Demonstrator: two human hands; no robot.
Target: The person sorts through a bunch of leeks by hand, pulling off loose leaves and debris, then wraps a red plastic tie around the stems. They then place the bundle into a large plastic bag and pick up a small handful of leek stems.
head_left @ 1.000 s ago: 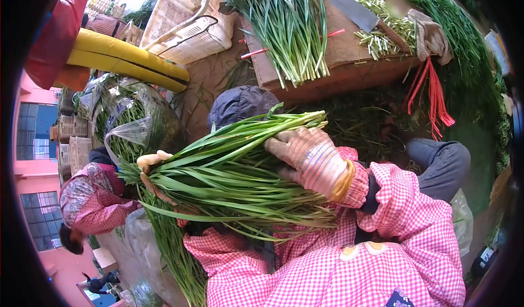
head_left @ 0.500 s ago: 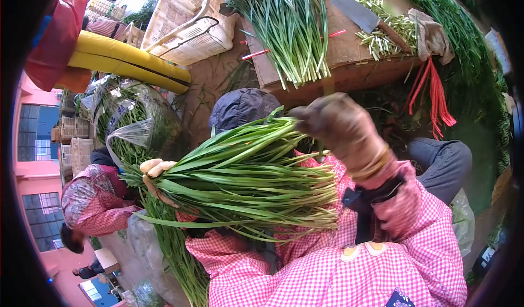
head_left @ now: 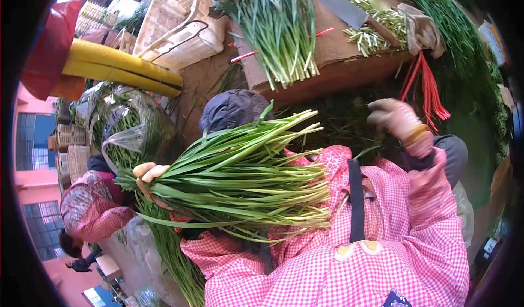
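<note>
My left hand [head_left: 150,175] is closed round the leafy end of a bunch of garlic chives [head_left: 245,181]. The stems fan out to the right, their pale ends over my pink checked clothing. My right hand [head_left: 394,118], in a soiled glove with a yellowish band at the wrist, hangs apart from the bunch on the right. Its fingers look parted and somewhat blurred, with no object visible in them. A loose green leaf [head_left: 367,151] shows below it. Beyond the bunch is a rounded dark cloth shape [head_left: 234,109], possibly my covered knee.
A second chive bunch [head_left: 275,34] lies across red-and-white ties on a board [head_left: 327,56]. A cleaver [head_left: 349,12], cut stems [head_left: 376,31], a rag [head_left: 423,28] and red ties [head_left: 424,88] are nearby. A basket [head_left: 180,26] and bagged greens [head_left: 131,127] stand left; another person [head_left: 95,200] sits beyond.
My right hand has moved from the stem end of the bunch outward to the right. The bunch stays in my left hand, and the whole view has shifted slightly.
</note>
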